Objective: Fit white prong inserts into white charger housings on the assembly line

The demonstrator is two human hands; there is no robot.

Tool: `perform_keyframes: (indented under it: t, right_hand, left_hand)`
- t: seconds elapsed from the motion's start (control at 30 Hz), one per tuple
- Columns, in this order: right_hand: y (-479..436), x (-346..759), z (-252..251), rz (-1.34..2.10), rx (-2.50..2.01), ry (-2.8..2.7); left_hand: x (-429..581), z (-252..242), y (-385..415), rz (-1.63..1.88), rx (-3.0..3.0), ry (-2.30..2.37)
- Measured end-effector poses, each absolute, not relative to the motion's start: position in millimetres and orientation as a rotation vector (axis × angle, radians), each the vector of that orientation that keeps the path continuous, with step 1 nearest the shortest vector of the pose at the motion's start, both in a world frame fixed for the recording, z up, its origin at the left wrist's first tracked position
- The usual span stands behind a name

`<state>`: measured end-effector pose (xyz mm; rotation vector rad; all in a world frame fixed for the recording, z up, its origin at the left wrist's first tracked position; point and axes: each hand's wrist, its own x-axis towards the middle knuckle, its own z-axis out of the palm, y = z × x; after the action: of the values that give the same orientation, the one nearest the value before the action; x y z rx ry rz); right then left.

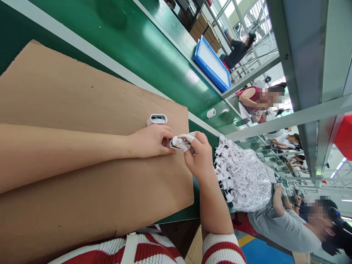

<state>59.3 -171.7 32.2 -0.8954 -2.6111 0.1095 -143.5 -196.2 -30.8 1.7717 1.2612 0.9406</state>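
Observation:
My left hand [151,142] lies over the cardboard sheet [90,95], its fingers closed around a small white plastic housing [173,143]. The housing's open end faces my right hand [200,152]. White finger covers [187,138] wrap the thumb and a finger of that hand, which pinch together at the opening. Whatever lies between those fingertips is too small and covered to make out. Beside my left hand, a second white housing [157,119] rests on the cardboard, with its open side showing dark and metal parts inside.
A transparent bag [250,176] of many white plug adapters lies right of my right hand. Across the green conveyor belt [154,55], which carries one white housing [211,113], stands a blue tray [213,66]. A co-worker in grey [286,227] sits at the right.

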Motion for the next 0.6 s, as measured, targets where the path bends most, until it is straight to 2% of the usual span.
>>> perform_keyframes:
  t: [0.6]
  right_hand:
    - [-166.2,50.6,30.3,0.296,-1.012,-2.608]
  left_hand:
    - [-143.9,-24.2,-197.8,0.905,1.763,1.279]
